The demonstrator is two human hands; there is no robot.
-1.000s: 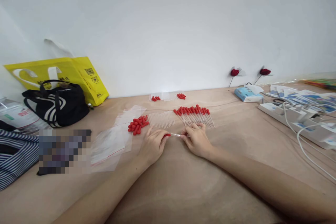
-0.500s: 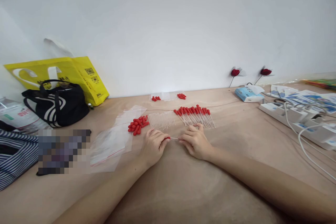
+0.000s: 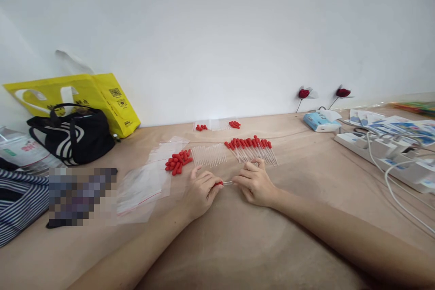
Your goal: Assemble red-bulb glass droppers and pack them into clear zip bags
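Watching remotely, I see the left hand (image 3: 201,194) pinching a red cap (image 3: 219,183), the right hand (image 3: 254,184) its clear rod (image 3: 227,183), between them; beyond, flat plastic bags (image 3: 144,188); farther, a black bag (image 3: 91,138) and yellow bag (image 3: 103,95), contents hidden

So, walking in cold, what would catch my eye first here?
Probably the bright yellow bag with white handles, at the left behind a black bag with white stripes. Then the heap of small rounded red pieces beyond the left hand, and the row of thin, clear, red-topped sticks beyond the right hand. Between them, the hands pinch one slender, red-ended clear stick.
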